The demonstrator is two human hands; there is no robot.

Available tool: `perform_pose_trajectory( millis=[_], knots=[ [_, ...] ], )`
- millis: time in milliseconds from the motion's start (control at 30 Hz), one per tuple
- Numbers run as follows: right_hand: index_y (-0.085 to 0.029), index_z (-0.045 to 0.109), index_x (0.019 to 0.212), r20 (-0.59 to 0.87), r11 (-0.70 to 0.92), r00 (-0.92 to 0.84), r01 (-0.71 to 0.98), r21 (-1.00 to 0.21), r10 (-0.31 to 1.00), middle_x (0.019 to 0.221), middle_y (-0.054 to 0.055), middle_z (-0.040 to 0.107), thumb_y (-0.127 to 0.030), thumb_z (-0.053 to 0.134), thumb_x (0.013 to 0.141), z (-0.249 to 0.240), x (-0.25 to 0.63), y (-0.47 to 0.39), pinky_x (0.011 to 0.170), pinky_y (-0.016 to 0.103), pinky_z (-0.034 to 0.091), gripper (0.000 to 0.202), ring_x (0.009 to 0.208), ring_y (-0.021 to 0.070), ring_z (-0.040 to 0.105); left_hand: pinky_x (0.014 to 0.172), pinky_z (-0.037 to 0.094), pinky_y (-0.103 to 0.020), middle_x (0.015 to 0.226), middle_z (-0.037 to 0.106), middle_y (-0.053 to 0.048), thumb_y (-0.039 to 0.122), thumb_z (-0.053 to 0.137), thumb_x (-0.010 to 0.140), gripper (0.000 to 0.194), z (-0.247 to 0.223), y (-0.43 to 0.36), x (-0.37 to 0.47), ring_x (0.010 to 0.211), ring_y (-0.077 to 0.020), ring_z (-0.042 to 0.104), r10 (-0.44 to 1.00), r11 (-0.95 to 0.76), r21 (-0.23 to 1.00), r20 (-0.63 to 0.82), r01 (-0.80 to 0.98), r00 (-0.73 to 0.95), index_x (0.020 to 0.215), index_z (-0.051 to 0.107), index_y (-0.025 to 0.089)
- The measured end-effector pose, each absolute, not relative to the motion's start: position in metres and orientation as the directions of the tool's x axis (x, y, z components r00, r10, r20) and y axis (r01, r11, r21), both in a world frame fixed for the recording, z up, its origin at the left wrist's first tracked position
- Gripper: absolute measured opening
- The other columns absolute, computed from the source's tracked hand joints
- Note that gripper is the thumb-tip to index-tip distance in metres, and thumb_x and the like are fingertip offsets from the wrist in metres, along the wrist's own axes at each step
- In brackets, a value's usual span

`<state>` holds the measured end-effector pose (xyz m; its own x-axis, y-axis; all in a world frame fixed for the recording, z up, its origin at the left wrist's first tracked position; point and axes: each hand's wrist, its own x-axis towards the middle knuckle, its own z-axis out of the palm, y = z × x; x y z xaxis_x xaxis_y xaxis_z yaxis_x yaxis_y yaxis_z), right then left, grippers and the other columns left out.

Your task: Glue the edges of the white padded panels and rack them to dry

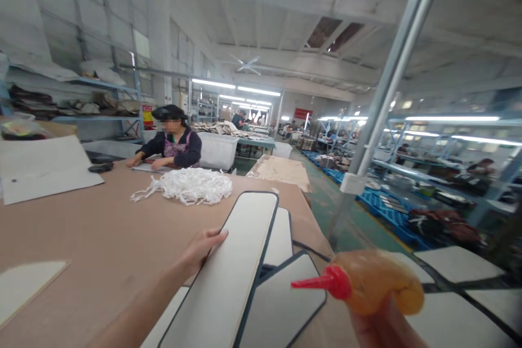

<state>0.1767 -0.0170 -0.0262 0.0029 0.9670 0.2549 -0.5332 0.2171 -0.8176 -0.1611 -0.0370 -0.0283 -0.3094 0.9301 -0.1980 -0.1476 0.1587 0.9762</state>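
while our left hand [202, 250] lies flat on the near left edge of the long white panel [228, 277], fingers open and holding nothing, our right hand [383, 326] is closed round the amber glue bottle [379, 283]. its red nozzle [316, 283] points left at the panel, which runs near-to-far on the table [101, 228], just beside the nozzle.

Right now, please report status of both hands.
Left hand resting on long white panel. Right hand gripping glue bottle. More panels underneath.
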Motion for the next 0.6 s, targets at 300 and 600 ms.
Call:
perform_pose_trajectory(
  millis=[300,600],
  knots=[
    [-0.029,0.069,0.108,0.350,0.358,0.161,-0.693,-0.626,0.923,0.101,0.001,0.075,-0.024,0.083,0.059,0.036,0.184,0.009,0.078,0.025,0.058,0.051,0.087,0.0193,0.070,0.088,0.052,-0.035,0.102,0.075,-0.002,0.054,0.071,0.066,0.051,-0.020,-0.091,-0.149,0.097,-0.0289,0.067,0.970,0.151,0.988,-0.154,-0.030,-0.188,0.108,0.072,0.025],
    [-0.026,0.072,0.102,0.499,0.414,0.005,-0.564,-0.714,0.867,0.093,0.007,0.075,-0.019,0.082,0.058,0.028,0.198,0.025,0.072,0.036,0.058,0.046,0.079,0.0247,0.070,0.093,0.050,-0.037,0.106,0.074,-0.001,0.057,0.079,0.053,0.055,-0.009,-0.105,-0.156,0.107,-0.0330,0.063,0.943,0.248,0.968,-0.235,0.025,-0.237,0.101,0.075,0.029]
  ],
)
